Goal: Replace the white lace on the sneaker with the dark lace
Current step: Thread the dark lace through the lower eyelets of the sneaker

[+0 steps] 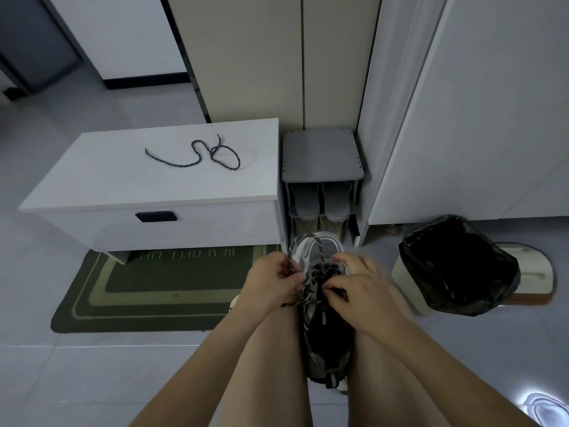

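left hand pinches dark speckled lace; right hand pinches lace at grey mesh sneaker eyelets, sneaker held between knees.

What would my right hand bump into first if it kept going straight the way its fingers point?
Probably your left hand, just across the sneaker and pinching the dark lace; depth is hard to judge.

Single head cam, wide-angle, looks fwd/down, close above sneaker.
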Demonstrator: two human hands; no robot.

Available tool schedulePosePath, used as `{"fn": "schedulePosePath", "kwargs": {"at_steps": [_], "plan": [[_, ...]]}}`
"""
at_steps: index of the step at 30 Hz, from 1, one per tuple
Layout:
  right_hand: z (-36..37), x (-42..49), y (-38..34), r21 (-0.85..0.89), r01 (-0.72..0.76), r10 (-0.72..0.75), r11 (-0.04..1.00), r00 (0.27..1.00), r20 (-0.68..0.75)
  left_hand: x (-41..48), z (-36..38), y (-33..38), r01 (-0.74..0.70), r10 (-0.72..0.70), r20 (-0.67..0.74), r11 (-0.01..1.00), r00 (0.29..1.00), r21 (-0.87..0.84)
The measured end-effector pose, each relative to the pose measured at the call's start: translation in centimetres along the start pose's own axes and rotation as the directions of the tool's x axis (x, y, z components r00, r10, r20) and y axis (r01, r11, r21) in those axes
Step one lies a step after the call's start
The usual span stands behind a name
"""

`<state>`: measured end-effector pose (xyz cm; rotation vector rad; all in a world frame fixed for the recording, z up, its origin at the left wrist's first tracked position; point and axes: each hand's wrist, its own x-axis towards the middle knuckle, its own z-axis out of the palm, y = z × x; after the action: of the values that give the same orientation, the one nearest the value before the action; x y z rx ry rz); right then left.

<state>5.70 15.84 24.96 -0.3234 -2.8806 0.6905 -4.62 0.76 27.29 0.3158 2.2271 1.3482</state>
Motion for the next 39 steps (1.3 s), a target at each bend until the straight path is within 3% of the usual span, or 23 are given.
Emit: {"fn": "schedulePosePath", "kwargs": {"at_steps": [8,12,20,26,29,33,36,39], "plan": [[0.0,0.6,-0.8,-0.002,-0.062,0.061,0.998,0.989,0.134,0.3,0.4,0.0,-0.023,0.022,0.032,0.999,0.999,0.030],[-0.1,0.7,-0.9,0.030,-0.077,0.072,0.997,0.988,0.139,0.3,0.6,-0.7,-0.068,0.061,0.048,0.987,0.997,0.147],[0.1,0.8,-1.1,0.057,-0.130,0.119,0.990,0.978,0.169,0.4,1.1,-1.1,-0.045,0.037,0.050,0.983,0.998,0.177],[0.1,0.6,-1.0,0.040,-0.117,0.112,0.992,0.987,0.114,0.3,1.5,-1.2,-0.069,0.063,0.036,0.974,0.997,0.215],[0.0,0.5,-0.8,0.062,-0.083,0.080,0.995,0.996,0.048,-0.2,1.3,-0.8,-0.054,0.038,0.096,0.984,0.995,0.168],[-0.8,0.2,-0.2,0.076,-0.075,0.075,0.994,0.997,0.001,-0.8,1.0,0.0,-0.064,-0.029,0.248,0.931,0.968,0.359],[-1.6,-0.3,0.3,0.090,-0.049,0.051,0.995,0.998,-0.028,-1.2,1.1,0.3,-0.094,-0.010,0.212,0.876,0.977,0.472],[-2.8,-0.6,1.1,0.134,-0.055,0.068,0.989,0.993,-0.091,-1.4,1.1,-0.1,-0.073,-0.013,0.182,0.887,0.983,0.457]]}}
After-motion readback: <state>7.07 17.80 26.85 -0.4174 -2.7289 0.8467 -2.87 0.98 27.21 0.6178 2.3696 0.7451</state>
